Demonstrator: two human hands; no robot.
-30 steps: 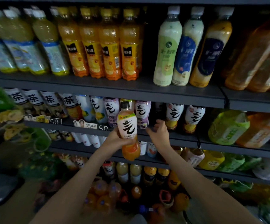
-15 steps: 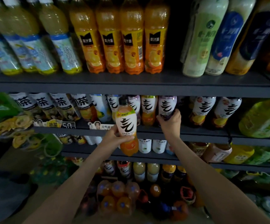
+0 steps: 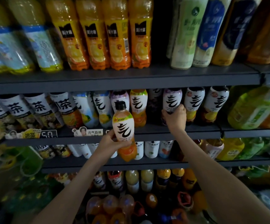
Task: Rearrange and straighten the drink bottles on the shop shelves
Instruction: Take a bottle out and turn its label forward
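My left hand grips an orange drink bottle with a white label and black cap, held upright in front of the second shelf. My right hand grips the lower part of a purple-topped white-label bottle standing on that shelf. A similar orange bottle stands on the shelf behind the held one. A dark gap lies between that bottle and the purple one.
Tall orange juice bottles and pale bottles fill the top shelf. Tea bottles stand left on the second shelf, green bottles to the right. Lower shelves and the floor hold several more drinks.
The view has drawn closer to the shelves. My right hand reached up from the shelf edge and took hold of the purple bottle. The left hand keeps the orange bottle in about the same place.
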